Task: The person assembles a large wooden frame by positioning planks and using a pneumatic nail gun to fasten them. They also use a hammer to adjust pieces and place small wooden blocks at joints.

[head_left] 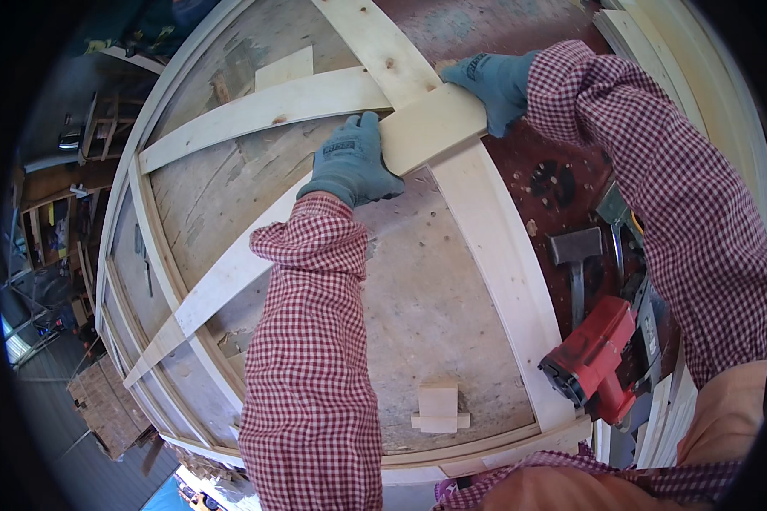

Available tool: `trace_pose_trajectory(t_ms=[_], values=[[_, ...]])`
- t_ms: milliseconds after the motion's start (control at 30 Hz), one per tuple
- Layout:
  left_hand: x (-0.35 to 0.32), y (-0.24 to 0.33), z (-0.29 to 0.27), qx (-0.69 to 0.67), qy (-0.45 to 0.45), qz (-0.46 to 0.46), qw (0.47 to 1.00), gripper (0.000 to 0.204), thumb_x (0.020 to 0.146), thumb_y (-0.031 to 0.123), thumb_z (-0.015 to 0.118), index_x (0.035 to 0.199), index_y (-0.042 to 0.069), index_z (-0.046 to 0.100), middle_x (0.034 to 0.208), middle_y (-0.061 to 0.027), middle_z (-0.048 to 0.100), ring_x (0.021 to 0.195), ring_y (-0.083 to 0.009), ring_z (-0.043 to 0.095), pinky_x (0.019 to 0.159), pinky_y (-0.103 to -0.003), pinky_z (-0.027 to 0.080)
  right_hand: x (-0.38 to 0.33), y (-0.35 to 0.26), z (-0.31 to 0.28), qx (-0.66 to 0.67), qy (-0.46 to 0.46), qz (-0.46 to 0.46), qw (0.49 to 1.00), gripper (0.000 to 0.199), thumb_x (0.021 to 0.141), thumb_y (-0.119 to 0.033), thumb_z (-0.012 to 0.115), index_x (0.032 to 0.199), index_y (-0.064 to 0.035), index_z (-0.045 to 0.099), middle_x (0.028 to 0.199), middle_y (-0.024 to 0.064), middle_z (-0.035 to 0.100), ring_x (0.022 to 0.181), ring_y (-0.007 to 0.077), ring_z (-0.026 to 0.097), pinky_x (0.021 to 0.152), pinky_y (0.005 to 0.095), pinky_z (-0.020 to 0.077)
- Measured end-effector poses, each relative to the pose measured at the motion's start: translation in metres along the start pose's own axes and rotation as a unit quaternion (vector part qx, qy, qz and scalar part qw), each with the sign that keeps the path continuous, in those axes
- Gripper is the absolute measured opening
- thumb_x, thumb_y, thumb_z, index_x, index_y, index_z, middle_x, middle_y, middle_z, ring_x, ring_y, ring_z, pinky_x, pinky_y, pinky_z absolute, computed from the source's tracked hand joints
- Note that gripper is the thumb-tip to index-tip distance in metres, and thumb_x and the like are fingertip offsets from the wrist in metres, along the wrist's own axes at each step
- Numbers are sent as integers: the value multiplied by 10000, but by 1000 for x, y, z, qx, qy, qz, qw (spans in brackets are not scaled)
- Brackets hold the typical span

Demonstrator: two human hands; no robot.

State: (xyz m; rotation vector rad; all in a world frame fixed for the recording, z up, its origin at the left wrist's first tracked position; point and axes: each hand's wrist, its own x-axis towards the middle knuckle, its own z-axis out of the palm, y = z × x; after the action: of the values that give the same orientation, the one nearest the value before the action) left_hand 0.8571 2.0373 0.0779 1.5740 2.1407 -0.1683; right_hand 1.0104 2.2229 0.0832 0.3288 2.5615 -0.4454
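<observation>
Your checked left sleeve runs up closest to you, across the round plywood panel, with the right sleeve arching in from the other side. Beside that right arm, a red nail gun and a hammer rest on the dark red surface; a low swing of your elbow could knock the gun or snag its body. Farther up lies the pale rectangular board, over the spot where the wooden strips meet. Your right hand grips its right end; your left hand spans the left end, thumb apart from the fingers, though whether it pinches or only steadies, you can't tell from here. Uneven pressure between the two could skew the board, and leaning on the long diagonal strip might shift it underneath. Beyond, by the curved strip, sits a loose pale offcut, which could get in the way if that strip were nudged.
</observation>
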Motion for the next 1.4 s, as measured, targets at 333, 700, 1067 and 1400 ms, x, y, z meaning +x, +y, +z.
trace_pose_trajectory(t_ms=[333, 700, 1067, 1400], values=[[-10, 36, 23, 56, 160, -73, 983, 865, 559, 475, 796, 1228, 58, 438, 1154, -165, 514, 1113, -292, 504, 965, -450, 348, 8, 3, 9, 23, 29, -9, 999, 899, 456, -167, 835, 1251, -68, 428, 1153, 151, 573, 1070, 310, 585, 902, 382, 486], [-1, 24, 24, 1, 161, -6, 987, 863, 543, 521, 808, 1211, 68, 502, 1135, -135, 569, 1023, -294, 581, 892, -405, 460, 7, 9, 9, -3, 22, 3, 1000, 1047, 395, -244, 871, 1299, -37, 386, 1122, 173, 595, 1082, 319, 581, 895, 376, 474], [4, 26, 12, -12, 105, 14, 994, 883, 535, 534, 800, 1214, 57, 495, 1160, -150, 568, 1037, -280, 594, 883, -377, 483, -24, 4, 21, 137, 128, 40, 981, 919, 566, -128, 810, 1365, -83, 358, 1242, 171, 515, 1099, 309, 561, 964, 356, 453], [0, 20, 12, -20, 109, 16, 994, 871, 520, 567, 797, 1162, 56, 503, 1171, -161, 558, 1053, -295, 578, 879, -398, 474, -365, -99, 185, 420, 448, 246, 750, 606, 831, 114, 525, 1398, 7, 339, 1292, 140, 504, 1074, 203, 568, 951, 336, 437]])
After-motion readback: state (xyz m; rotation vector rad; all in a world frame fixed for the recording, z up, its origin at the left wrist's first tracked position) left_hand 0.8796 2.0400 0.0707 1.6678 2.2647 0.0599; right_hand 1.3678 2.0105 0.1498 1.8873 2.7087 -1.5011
